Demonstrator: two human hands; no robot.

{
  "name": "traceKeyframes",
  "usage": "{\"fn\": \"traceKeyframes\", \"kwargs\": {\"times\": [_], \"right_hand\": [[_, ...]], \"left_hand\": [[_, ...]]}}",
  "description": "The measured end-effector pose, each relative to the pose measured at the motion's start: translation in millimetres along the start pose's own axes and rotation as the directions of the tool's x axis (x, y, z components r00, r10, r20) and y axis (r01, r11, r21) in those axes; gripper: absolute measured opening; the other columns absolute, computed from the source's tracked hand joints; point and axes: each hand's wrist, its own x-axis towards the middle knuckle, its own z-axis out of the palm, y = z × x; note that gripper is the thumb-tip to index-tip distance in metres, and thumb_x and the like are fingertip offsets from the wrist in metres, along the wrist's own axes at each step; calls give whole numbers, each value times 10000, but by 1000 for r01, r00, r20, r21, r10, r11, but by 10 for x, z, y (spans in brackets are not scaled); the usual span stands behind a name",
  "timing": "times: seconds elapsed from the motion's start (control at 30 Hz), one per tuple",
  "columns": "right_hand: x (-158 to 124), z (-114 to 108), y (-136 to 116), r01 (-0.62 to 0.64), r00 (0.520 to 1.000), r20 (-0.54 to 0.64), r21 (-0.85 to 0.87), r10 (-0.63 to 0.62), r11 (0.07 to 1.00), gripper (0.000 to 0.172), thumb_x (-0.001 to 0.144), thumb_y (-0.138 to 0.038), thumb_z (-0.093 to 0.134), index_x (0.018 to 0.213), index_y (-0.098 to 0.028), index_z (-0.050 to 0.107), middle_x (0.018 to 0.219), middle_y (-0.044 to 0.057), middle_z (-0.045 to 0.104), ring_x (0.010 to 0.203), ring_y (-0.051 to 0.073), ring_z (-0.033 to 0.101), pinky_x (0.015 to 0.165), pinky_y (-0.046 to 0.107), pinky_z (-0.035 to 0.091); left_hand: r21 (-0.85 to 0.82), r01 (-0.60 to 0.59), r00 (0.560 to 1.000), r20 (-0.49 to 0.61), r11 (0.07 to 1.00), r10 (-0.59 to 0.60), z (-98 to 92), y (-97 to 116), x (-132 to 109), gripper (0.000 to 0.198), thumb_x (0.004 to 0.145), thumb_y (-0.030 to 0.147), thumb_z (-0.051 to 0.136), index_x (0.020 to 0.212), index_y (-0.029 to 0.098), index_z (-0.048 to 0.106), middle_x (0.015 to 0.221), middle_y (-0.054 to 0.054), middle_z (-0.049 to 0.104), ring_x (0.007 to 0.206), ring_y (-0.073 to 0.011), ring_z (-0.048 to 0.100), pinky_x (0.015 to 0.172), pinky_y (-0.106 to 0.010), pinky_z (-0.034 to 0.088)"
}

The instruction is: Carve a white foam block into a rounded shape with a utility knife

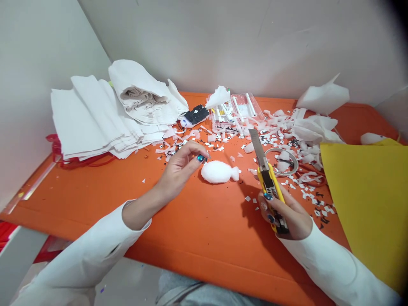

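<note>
A small white foam piece [218, 171], shaped like a fish with a rounded body and a narrow tail, lies on the orange table [191, 221]. Just beyond its left end hovers my left hand [183, 168], its fingers loosely curved and nothing visible between them. My right hand [287, 212] is wrapped round a yellow and black utility knife [267, 178]. The knife's wide metal blade is extended, pointing up and away from me. Behind the knife, a roll of tape [295, 163] rests among paper scraps.
Stacked white sheets [92, 119] and a folded white bundle [143, 91] sit at back left. A clear plastic case [255, 108] holds white markers. Black and white scraps [223, 136] litter the back. Yellow sheet [366, 191] covers the right side; red-handled scissors [314, 178] lie beside it.
</note>
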Motion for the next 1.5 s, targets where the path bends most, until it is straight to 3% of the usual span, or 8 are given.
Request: {"fn": "traceKeyframes", "kwargs": {"times": [0.53, 0.67, 0.77, 0.9, 1.07, 1.23, 1.4, 1.5], "right_hand": [[16, -15, 13, -34, 999, 25, 22, 33, 999, 532, 762, -398, 697, 1242, -235, 536, 658, -29, 495, 454, 85, 378, 387, 219, 224], [20, -26, 5, -19, 999, 27, 31, 18, 999, 518, 758, -391, 691, 1221, -211, 545, 662, -27, 494, 461, 84, 379, 400, 224, 241], [21, -37, 6, 0, 1000, 18, 33, 0, 999, 488, 762, -375, 677, 1205, -222, 542, 668, -26, 507, 463, 85, 382, 412, 225, 234], [21, -43, 13, 15, 1000, 26, 36, -16, 999, 460, 778, -370, 653, 1201, -230, 537, 662, -32, 503, 453, 85, 375, 409, 226, 211], [18, -34, 1, 35, 999, 21, 38, -36, 999, 488, 786, -363, 640, 1242, -236, 519, 662, -38, 500, 452, 85, 377, 414, 226, 214], [15, -29, -21, 45, 999, -2, 74, -45, 996, 513, 780, -330, 633, 1272, -247, 511, 679, -33, 517, 472, 80, 375, 414, 214, 212], [7, -26, -7, 47, 999, -21, 71, -45, 996, 514, 782, -317, 637, 1271, -237, 501, 679, -34, 530, 460, 77, 387, 409, 209, 214], [31, -48, 6, 56, 998, -4, 70, -56, 996, 482, 781, -350, 650, 1228, -226, 517, 664, -37, 526, 453, 73, 386, 403, 201, 229]], "left_hand": [[-131, 169, 976, -119, 977, -185, 54, 29, -111, 301, 754, 420, 733, 636, 170, 613, 620, -8, 618, 572, -117, 545, 587, -246, 469], [120, 147, 989, -53, 982, -142, 18, 27, -63, 208, 885, 381, 568, 872, 201, 672, 793, -33, 660, 742, -157, 601, 728, -287, 479], [448, 72, 980, 136, 891, -148, -10, -4, -21, 326, 864, 320, 567, 1178, 239, 601, 1139, -76, 633, 1087, -241, 546, 927, -387, 437], [654, -22, 919, 312, 756, -243, -10, -81, 0, 456, 761, 402, 676, 1174, 227, 594, 1180, -90, 598, 1125, -307, 476, 967, -483, 397], [570, -29, 949, 273, 821, -156, -1, -65, -10, 488, 765, 368, 679, 1227, 245, 580, 1218, -88, 567, 1149, -284, 497, 999, -444, 393], [518, -40, 911, 371, 855, -182, 14, -11, -28, 292, 813, 256, 589, 1094, 242, 664, 1117, -73, 587, 1102, -247, 524, 987, -399, 402], [318, -30, 981, 191, 948, -32, -8, -15, -42, 178, 884, 209, 421, 906, 192, 597, 942, -50, 605, 922, -193, 564, 854, -341, 433], [360, -72, 974, 225, 930, -11, -62, -6, -21, 185, 897, 243, 389, 791, 190, 531, 838, -38, 574, 826, -193, 543, 794, -349, 426]]}}
